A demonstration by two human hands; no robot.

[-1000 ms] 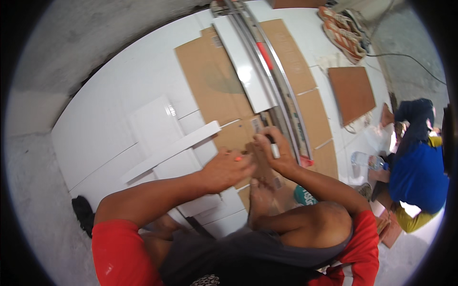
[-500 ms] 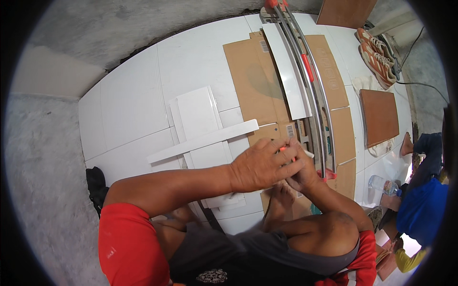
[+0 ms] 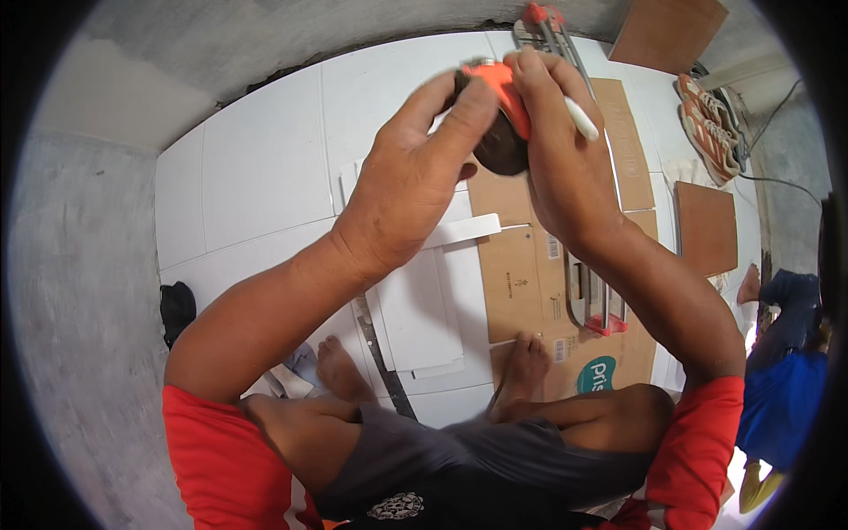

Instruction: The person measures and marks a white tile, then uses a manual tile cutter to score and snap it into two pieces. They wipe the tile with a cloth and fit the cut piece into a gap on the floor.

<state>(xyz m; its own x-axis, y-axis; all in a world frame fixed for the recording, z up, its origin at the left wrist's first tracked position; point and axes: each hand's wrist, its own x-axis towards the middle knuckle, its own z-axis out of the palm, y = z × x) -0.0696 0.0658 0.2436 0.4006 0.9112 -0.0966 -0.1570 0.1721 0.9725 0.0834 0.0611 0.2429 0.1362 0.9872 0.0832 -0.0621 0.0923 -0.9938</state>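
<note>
Both my hands are raised in front of me around an orange and dark rounded tape measure (image 3: 508, 93). My left hand (image 3: 424, 159) is closed on its left side, thumb and fingers bent against the dark part. On the other side my right hand (image 3: 565, 132) grips the orange casing. A white pen-like stick (image 3: 580, 118) pokes out from between the right hand's fingers. Beneath the hands lie stacked white tiles (image 3: 415, 318) with a narrow white strip (image 3: 464, 230) across them. The far part of the tile cutter (image 3: 604, 323) is hidden behind my right hand and forearm.
Flattened cardboard (image 3: 508, 300) lies under the cutter on the white tiled floor (image 3: 265, 177). To the right are a brown tile (image 3: 707, 230), orange-brown shoes (image 3: 709, 128) and a cable. Another brown tile (image 3: 667, 34) leans at the back. A person in blue (image 3: 782, 406) is at the right edge.
Both hands have gone up and away from my body, from above the cardboard to near the cutter's far end. The tape measure now shows between them. My view has shifted slightly.
</note>
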